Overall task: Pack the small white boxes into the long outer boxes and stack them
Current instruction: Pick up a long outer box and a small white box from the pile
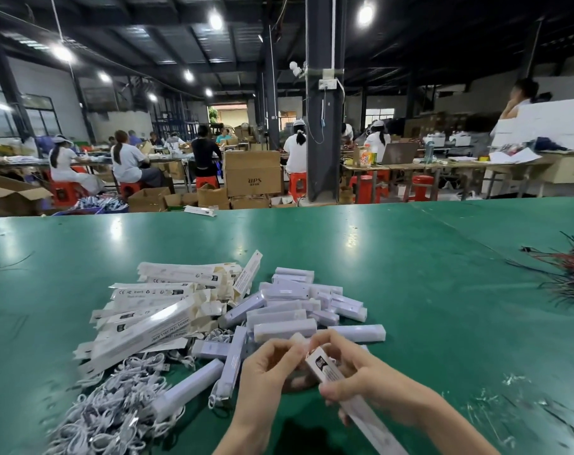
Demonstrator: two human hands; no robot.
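Over table point(410, 274): right hand point(364, 380) grips long outer box point(325, 367), left hand point(266, 366) pinches end; pile point(161, 290) reads "CE FC".

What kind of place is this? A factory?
Most likely a factory packing hall. Workers sit on red stools at long tables, cardboard cartons stand on the floor, and small white boxes and long outer boxes lie heaped on the green table.

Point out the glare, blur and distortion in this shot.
Head view: ceiling lamps bloom, leaving white glare patches on the glossy green table; the lower-left coiled white cable pile smears; the wide lens stretches the frame's corners; the long white outer box in the right hand is soft.
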